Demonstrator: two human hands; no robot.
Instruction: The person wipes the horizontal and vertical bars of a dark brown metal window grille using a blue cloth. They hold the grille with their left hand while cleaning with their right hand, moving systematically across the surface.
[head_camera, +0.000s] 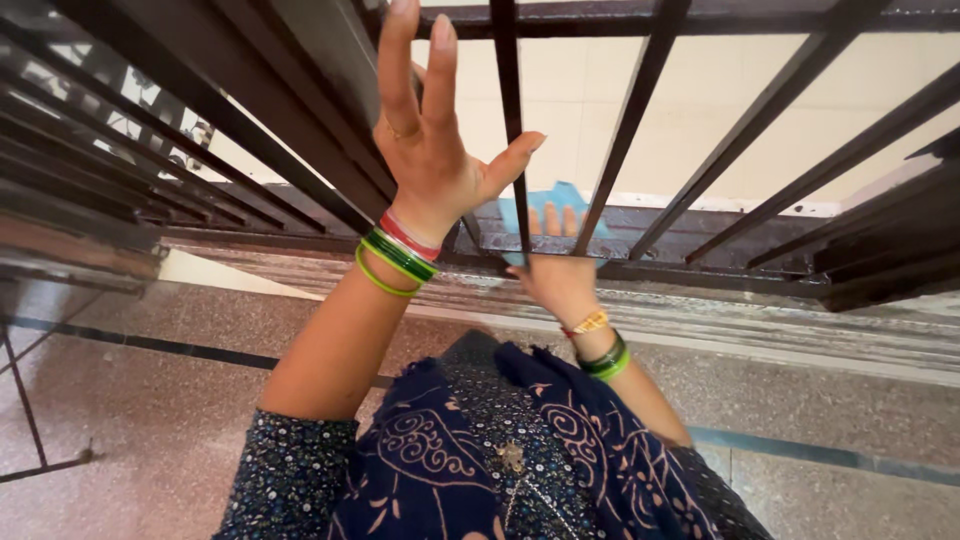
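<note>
Left fingers: the left hand (430, 150) is reaching up with fingers spread and open, gripping nothing; the fingertips are lying against a slanted dark bar (330, 110) of the window grille, the thumb pointing off to the side.

Right fingers: the right hand (560, 270) is lying flat, fingers stretched forward and pressing down on a blue cloth (560, 200); they are not curling round it, only pinning it under the palm and fingertips.

Cloth: it is sitting on the dark sill (700, 235) at the foot of the grille, just behind an upright bar (510, 110), partly hidden by the fingers.

Wrists: both are wearing green bangles (395, 258), with red and white ones on the left and a yellow one on the right.

Step in hand: judging by the flat press on the cloth, the person seems to be wiping the sill between the bars, while the raised hand is steadying the body against the grille.

Next move: it probably calls for sliding the cloth sideways along the sill, working the fingers round the base of each bar so the cloth is not snagging, and keeping the pressure even.

Surroundings: a speckled stone floor (150, 420) is lying below, and a dark patterned garment (480, 460) is filling the lower middle of the view.
</note>
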